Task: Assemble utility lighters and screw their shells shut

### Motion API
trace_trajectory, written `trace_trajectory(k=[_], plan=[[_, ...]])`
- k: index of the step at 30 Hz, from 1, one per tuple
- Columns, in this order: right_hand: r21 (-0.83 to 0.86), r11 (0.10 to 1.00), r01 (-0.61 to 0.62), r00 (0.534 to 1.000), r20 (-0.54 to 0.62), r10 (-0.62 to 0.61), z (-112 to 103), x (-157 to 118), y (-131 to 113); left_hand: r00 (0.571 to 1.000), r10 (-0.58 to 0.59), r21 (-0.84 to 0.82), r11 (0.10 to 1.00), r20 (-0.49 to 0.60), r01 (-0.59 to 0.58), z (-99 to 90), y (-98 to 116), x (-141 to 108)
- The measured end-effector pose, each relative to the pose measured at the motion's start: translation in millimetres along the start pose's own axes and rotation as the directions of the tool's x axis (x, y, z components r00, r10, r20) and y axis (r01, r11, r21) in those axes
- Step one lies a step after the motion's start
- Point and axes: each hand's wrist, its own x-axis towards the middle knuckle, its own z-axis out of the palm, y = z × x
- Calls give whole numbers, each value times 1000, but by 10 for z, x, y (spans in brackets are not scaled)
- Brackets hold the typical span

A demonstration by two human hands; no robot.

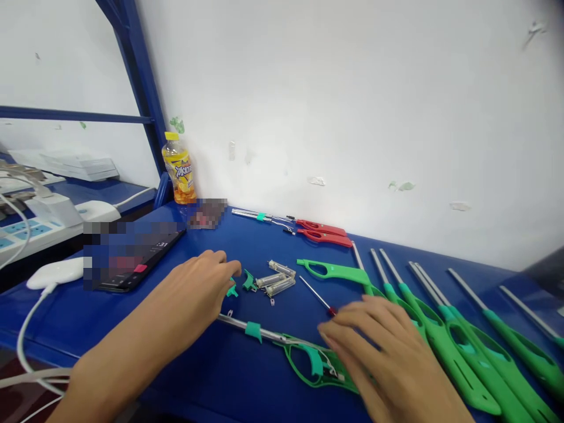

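Observation:
My left hand [207,285] is curled with its fingertips on a small teal plastic piece [231,289], partly hidden by the fingers. A similar teal trigger piece [249,281] lies beside it. My right hand [379,346], slightly blurred, has its fingers stretched over the handle end of an opened green lighter [304,367]. Inside that shell a teal trigger, wires and a metal tube [235,322] with a teal collar [254,330] show. Close to the right fingertips lies a screwdriver [317,296] with a red handle. Several clear fuel tanks [279,285] lie between the hands.
Several green long-neck lighters [453,346] fan out at right. A green shell half [337,271], red shell halves [324,232] and metal tubes with wires [259,217] lie farther back. A phone [141,264], a drink bottle [179,170] and a white power strip [99,211] are at left.

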Motion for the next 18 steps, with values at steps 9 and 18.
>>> trace_trajectory(k=[9, 18], plan=[[-161, 969, 185, 961, 238, -144, 307, 927, 169, 998, 52, -114, 992, 33, -47, 37, 158, -8], [-177, 961, 214, 953, 255, -165, 545, 858, 255, 977, 202, -141, 971, 65, -191, 178, 323, 71]])
